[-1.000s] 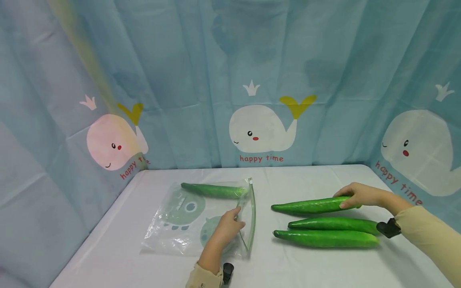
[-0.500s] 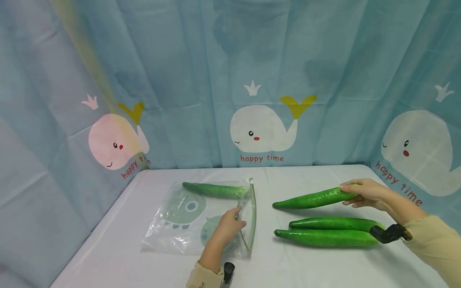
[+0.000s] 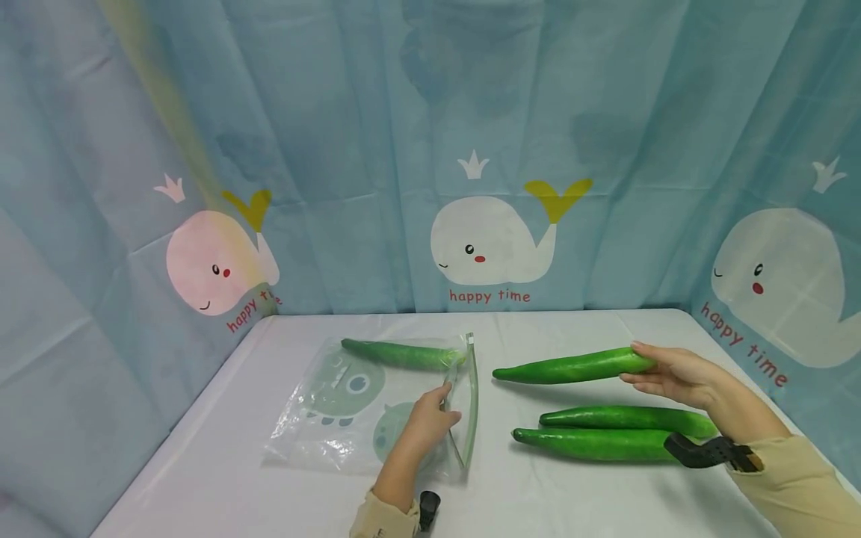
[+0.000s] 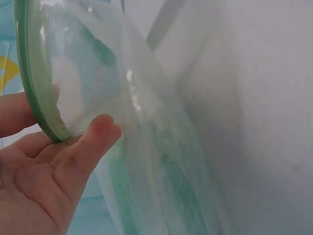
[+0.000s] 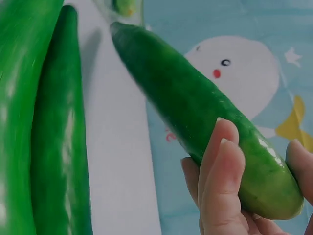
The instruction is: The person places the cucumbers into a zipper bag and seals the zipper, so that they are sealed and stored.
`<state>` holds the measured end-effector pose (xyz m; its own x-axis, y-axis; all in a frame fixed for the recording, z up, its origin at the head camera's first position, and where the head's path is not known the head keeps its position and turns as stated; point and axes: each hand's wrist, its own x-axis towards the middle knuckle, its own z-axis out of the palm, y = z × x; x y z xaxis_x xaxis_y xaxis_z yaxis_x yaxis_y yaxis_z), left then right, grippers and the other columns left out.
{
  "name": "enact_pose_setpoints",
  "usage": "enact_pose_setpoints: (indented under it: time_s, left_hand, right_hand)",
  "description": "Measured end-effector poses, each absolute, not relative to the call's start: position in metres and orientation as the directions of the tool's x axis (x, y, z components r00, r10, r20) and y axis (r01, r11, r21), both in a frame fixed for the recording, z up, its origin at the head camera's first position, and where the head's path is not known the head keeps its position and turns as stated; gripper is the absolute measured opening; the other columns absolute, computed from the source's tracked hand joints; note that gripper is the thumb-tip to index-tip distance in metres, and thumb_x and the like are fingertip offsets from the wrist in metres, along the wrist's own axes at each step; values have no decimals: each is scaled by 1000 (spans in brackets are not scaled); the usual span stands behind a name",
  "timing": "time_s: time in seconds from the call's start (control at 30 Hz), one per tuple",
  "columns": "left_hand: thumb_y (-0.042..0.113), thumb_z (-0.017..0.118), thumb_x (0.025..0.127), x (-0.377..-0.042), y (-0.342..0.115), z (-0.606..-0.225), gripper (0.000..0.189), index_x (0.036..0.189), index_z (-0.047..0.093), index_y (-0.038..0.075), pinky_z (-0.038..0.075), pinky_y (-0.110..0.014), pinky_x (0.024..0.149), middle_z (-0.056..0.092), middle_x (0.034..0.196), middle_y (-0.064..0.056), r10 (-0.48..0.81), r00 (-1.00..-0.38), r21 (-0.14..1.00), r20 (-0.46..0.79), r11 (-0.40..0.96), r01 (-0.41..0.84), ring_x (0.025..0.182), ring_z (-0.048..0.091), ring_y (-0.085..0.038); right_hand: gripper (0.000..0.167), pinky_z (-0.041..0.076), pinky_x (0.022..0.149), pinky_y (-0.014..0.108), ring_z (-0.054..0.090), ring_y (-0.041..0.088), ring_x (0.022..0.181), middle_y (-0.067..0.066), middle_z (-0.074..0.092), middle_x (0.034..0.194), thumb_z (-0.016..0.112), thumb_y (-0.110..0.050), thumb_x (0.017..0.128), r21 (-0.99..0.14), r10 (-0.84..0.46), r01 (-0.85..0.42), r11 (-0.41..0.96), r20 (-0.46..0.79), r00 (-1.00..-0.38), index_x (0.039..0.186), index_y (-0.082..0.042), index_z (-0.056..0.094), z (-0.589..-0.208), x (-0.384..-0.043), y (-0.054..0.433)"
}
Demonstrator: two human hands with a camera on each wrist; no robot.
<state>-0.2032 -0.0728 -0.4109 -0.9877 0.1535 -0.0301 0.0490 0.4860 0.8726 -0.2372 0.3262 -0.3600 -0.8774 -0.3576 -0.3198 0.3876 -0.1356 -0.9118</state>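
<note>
My left hand (image 3: 425,424) holds the open mouth of a clear zip bag (image 3: 356,444), which lies on the left of the table. Its green zip rim (image 4: 30,73) runs between my fingers in the left wrist view. Inside the bag, along its far side, lies one cucumber (image 3: 402,355). My right hand (image 3: 682,379) grips a second cucumber (image 3: 565,368) by its thicker right end, fingers on one side and thumb on the other. This cucumber is raised over the table, its narrow tip pointing left at the bag mouth.
Two more cucumbers, one farther (image 3: 622,418) and one nearer (image 3: 585,443), lie side by side below the right hand. A white cloth covers the table (image 3: 511,501). Behind it hangs a blue whale-print curtain (image 3: 350,246).
My right hand has lifted the cucumber off the table and shifted it slightly left, towards the bag. My left hand and the bag have stayed almost still.
</note>
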Motion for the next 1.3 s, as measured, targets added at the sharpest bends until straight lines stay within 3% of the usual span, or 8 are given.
enact_pose_setpoints:
  time_s: [0.17, 0.3, 0.4, 0.67, 0.93, 1.03, 1.17, 1.3]
  left_hand:
    - [-2, 63, 89, -204, -71, -412, 54, 138, 43, -14, 40, -59, 101, 45, 137, -35, 142, -990, 871, -21, 488, 51, 127, 42, -50]
    - [-1, 63, 89, -203, -70, -413, 54, 139, 43, -13, 39, -59, 101, 45, 138, -33, 134, -991, 870, -21, 490, 48, 128, 41, -49]
    - [-1, 62, 90, -203, -69, -414, 54, 139, 43, -11, 39, -59, 101, 45, 139, -32, 126, -992, 872, -19, 487, 45, 129, 41, -48]
    - [0, 59, 91, -203, -71, -410, 52, 140, 43, -11, 37, -60, 103, 46, 138, -32, 119, -993, 887, -8, 459, 48, 130, 40, -48]
    - [-2, 56, 93, -203, -73, -408, 52, 141, 39, -12, 34, -57, 106, 41, 143, -31, 152, -988, 907, 5, 415, 69, 132, 38, -48]
    - [-3, 55, 92, -202, -72, -407, 52, 141, 39, -13, 35, -57, 106, 40, 143, -31, 147, -989, 912, 15, 404, 74, 131, 38, -48]
    - [-5, 55, 92, -202, -71, -406, 52, 141, 40, -11, 37, -57, 104, 40, 143, -31, 127, -992, 921, 14, 385, 63, 131, 38, -50]
    - [-5, 55, 92, -202, -70, -406, 52, 142, 40, -10, 38, -57, 104, 40, 144, -31, 116, -993, 924, 5, 378, 49, 131, 37, -49]
  right_hand:
    - [19, 54, 88, 35, 68, 23, 95, 22, 47, 117, 50, -28, 102, -899, -354, 401, -175, -322, -878, 115, -15, 46, -368, -237, 318]
    - [33, 53, 92, 34, 67, 21, 97, 46, 8, 141, 48, -31, 102, -897, -374, 403, -181, -316, -872, 126, -13, 33, -373, -236, 309]
    - [44, 52, 93, 33, 66, 19, 97, 40, -21, 148, 47, -32, 102, -893, -388, 410, -184, -317, -865, 132, -12, 22, -375, -235, 301]
    - [89, 50, 96, 33, 65, 17, 96, 36, -29, 148, 47, -33, 102, -876, -400, 444, -186, -345, -849, 150, -9, -24, -378, -238, 283]
    - [82, 49, 97, 37, 65, 21, 95, 37, -23, 149, 49, -30, 102, -853, -394, 468, -231, -357, -847, 153, -8, -12, -382, -242, 264]
    - [65, 52, 92, 35, 65, 22, 95, 38, -16, 151, 50, -29, 102, -846, -392, 471, -249, -356, -848, 149, -10, 10, -384, -244, 256]
    - [35, 56, 83, 31, 65, 22, 93, 35, 20, 139, 53, -28, 101, -827, -390, 490, -276, -369, -844, 125, -12, 33, -386, -245, 248]
    - [30, 56, 81, 29, 64, 22, 92, 21, 42, 116, 53, -28, 101, -802, -408, 514, -303, -378, -831, 118, -12, 34, -388, -246, 241]
